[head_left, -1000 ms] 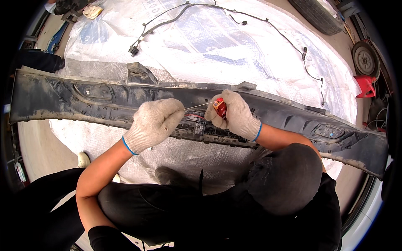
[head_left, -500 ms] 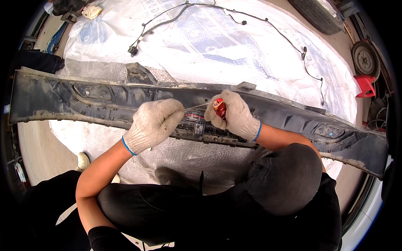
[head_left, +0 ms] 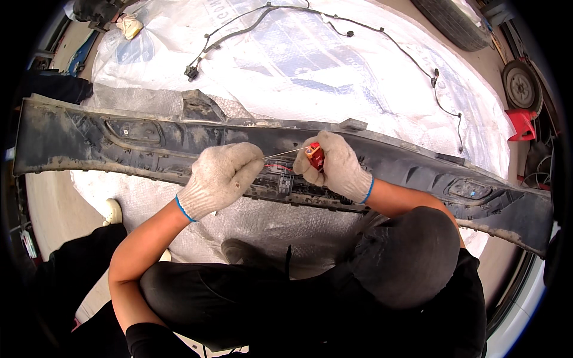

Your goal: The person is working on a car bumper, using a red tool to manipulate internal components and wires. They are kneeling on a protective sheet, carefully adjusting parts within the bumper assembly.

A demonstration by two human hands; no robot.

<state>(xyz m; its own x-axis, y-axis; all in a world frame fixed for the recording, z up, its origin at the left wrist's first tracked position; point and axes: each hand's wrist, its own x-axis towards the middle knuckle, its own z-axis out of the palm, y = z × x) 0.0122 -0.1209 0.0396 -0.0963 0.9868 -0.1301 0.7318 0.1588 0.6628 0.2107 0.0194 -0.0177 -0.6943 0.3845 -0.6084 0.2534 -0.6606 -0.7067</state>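
Note:
Both of my hands wear off-white knitted gloves with blue cuffs, held over the middle of a long, dirty black bumper cover (head_left: 268,136) that lies inner side up. My left hand (head_left: 221,176) is closed on one end of a thin, straight metal rod (head_left: 285,153). At the rod's other end, my right hand (head_left: 340,167) is curled round a small red object (head_left: 315,156) with an orange-yellow end; its exact kind is unclear. Below the rod, between my hands, a black bracket (head_left: 285,179) and a short red strip (head_left: 277,166) show on the bumper cover.
White plastic sheeting (head_left: 358,65) lies beneath the bumper cover. Beyond it stretches a black wiring harness (head_left: 253,22). A tire (head_left: 450,22), a wheel (head_left: 520,83) and a red container (head_left: 521,125) stand at right. Other people's light shoes (head_left: 129,26) show at left.
My hands hold nearly the same pose, with the rod and the red object barely shifted. At the lower left, a light shoe and a dark trouser leg have moved.

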